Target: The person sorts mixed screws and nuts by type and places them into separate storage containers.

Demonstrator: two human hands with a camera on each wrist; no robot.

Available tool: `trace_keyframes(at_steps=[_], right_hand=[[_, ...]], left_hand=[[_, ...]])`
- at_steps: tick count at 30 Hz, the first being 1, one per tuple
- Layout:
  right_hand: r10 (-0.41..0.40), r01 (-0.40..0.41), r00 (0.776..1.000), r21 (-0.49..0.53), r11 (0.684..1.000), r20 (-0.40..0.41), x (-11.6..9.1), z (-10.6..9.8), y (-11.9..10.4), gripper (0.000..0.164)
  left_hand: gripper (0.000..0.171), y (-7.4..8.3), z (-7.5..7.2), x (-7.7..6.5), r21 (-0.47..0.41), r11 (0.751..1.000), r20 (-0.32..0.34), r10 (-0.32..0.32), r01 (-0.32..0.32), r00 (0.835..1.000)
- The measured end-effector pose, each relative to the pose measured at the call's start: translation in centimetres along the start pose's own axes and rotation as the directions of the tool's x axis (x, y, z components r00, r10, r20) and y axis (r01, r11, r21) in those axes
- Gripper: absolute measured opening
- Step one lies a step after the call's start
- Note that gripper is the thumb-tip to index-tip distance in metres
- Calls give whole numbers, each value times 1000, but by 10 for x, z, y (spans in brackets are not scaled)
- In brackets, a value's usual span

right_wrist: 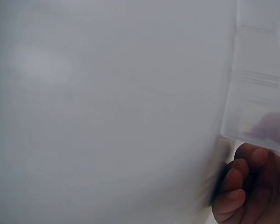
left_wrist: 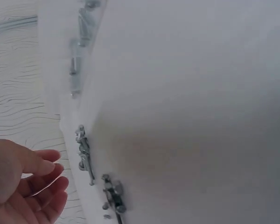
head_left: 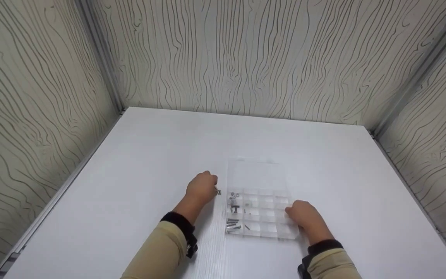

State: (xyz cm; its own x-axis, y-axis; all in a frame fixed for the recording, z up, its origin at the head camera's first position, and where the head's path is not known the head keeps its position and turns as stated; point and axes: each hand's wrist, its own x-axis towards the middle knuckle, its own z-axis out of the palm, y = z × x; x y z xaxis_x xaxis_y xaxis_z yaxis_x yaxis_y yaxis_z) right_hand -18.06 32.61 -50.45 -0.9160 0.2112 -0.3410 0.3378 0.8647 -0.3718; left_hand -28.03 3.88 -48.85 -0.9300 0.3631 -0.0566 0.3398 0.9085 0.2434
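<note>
A clear plastic compartment box [head_left: 267,224] lies on the white table, its transparent lid [head_left: 256,174] opened toward the far side. Bolts [head_left: 233,225] and other small metal hardware occupy compartments along its left side. My right hand [head_left: 305,217] grips the right edge; the right wrist view shows the box corner [right_wrist: 256,130] between thumb and fingers. Left of the box, my left hand [head_left: 203,188] hovers beside loose metal hardware [head_left: 218,192]. Its fingers [left_wrist: 44,196] are loosely bent with nothing visible between them. Two small clusters of bolts and nuts [left_wrist: 84,151] lie near it.
The white tabletop [head_left: 168,143] extends around the box on all sides. Wood-grain patterned panels [head_left: 227,58] stand behind and at both sides, with metal posts [head_left: 101,58] at the corners.
</note>
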Motion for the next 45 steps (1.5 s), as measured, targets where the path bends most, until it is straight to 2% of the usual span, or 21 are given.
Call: trace_keyframes(at_steps=[5,13,24,32,40,45], right_hand=[[24,-24,1000,13,1000,1,1,2,1,34],[-4,4,1000,-3,1000,-12,-2,0,1,33],[-3,3,1000,9,1000,-14,-2,-2,-2,31],[-7,7,1000,-2,1000,2,-3,-1,-1,31],[-3,3,1000,0,1000,-5,-2,-1,-1,31],[-8,8,1000,-7,1000,-4,-2,-2,-1,32]], left_hand=[[16,-7,8,1,23,999,-6,29,-28,1000],[18,-7,13,3,63,994,17,86,-87,996],[21,-7,14,8,-1,1000,63,21,-21,998],[22,-8,14,5,2,1000,80,-29,29,996],[20,-6,12,2,-14,1000,67,-14,15,998],[22,-4,15,2,27,1000,64,8,-10,998]])
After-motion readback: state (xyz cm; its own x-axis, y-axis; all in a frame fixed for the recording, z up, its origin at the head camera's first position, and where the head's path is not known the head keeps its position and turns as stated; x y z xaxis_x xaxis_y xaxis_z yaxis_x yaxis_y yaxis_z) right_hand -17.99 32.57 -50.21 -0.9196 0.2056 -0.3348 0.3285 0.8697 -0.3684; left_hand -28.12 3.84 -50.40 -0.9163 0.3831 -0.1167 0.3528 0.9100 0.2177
